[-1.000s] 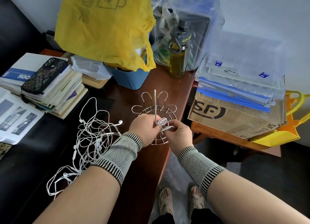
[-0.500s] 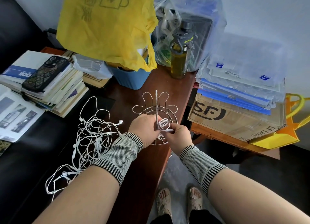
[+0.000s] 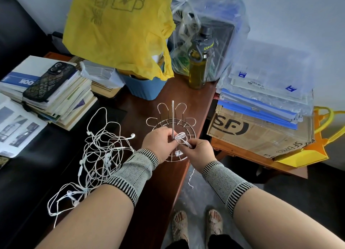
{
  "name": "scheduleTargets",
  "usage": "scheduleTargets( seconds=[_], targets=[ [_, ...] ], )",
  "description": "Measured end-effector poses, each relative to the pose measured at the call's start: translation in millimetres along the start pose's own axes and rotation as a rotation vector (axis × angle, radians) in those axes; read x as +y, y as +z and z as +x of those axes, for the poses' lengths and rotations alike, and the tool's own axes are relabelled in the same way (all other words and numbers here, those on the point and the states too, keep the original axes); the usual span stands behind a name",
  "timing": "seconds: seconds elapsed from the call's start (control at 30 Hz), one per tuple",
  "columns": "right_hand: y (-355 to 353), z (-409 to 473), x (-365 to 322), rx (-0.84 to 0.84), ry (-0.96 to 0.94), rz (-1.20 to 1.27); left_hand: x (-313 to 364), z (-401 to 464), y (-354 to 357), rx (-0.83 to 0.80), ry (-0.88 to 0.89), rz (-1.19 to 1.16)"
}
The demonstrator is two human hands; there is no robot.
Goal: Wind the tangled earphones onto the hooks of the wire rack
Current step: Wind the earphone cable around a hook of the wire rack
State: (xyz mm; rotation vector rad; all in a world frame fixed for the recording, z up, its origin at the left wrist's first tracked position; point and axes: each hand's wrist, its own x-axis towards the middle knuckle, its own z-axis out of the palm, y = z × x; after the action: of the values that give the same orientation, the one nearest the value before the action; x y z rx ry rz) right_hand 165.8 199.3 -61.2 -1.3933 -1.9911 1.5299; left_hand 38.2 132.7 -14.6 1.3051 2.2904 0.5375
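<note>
A round silver wire rack (image 3: 172, 118) with looped hooks and a central post stands near the right edge of the dark wooden table (image 3: 160, 183). My left hand (image 3: 158, 142) grips the rack's near side by the post. My right hand (image 3: 198, 149) pinches a white earphone cable (image 3: 180, 137) that is coiled in small loops at the post's base. An earbud hangs just below the coil. A big tangle of white earphones (image 3: 97, 155) lies on the table to the left, partly under my left forearm.
A stack of books with a phone (image 3: 49, 80) on top lies at left. A blue tub under a yellow bag (image 3: 119, 30) and an olive bottle (image 3: 198, 62) stand behind the rack. A cardboard box (image 3: 259, 135) with folders sits right, across a gap.
The hands and rack stay in place. My right hand has shifted slightly at the coil, and an earbud now shows hanging below it.
</note>
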Motion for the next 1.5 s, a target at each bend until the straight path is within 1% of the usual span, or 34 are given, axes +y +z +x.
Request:
scheduleTargets(
  seconds=[0.1,0.23,0.3,0.4,0.47,0.53,0.6,0.67,0.83,0.93,1.07,1.2,1.33,1.5],
  targets=[
    [-17,-3,3,-0.053,0.133,0.166,0,1,0,0.006,0.005,0.030],
    [-42,-1,9,-0.073,0.366,0.553,1,4,2,0.001,0.006,0.077],
    [-50,2,5,-0.042,0.401,0.675,2,6,2,0.000,0.001,0.082],
    [-51,8,-4,0.063,0.414,0.712,3,6,2,-0.007,0.004,0.089],
    [-46,9,-14,0.143,0.384,0.608,1,5,1,-0.004,0.008,0.095],
    [-41,9,-26,0.188,0.271,0.341,1,5,2,0.003,0.015,0.096],
    [-35,7,-40,0.176,0.109,0.029,-1,5,3,0.011,0.018,0.080],
    [-29,6,-53,0.154,-0.010,-0.155,-2,5,3,0.018,0.017,0.063],
    [-19,17,-72,0.130,-0.098,-0.550,-5,5,4,0.034,0.019,0.021],
    [-12,20,-87,0.051,-0.125,-0.761,-7,5,4,0.026,0.017,0.041],
    [-8,19,-96,-0.008,-0.140,-0.841,-5,6,4,0.034,0.050,0.056],
    [-10,17,-98,-0.046,-0.165,-0.803,-8,6,4,0.040,0.055,0.029],
    [-13,14,-95,-0.128,-0.163,-0.734,-10,5,5,0.068,0.025,-0.063],
    [-10,7,-85,-0.107,-0.200,-0.794,-9,2,4,0.077,0.032,-0.085]
  ],
)
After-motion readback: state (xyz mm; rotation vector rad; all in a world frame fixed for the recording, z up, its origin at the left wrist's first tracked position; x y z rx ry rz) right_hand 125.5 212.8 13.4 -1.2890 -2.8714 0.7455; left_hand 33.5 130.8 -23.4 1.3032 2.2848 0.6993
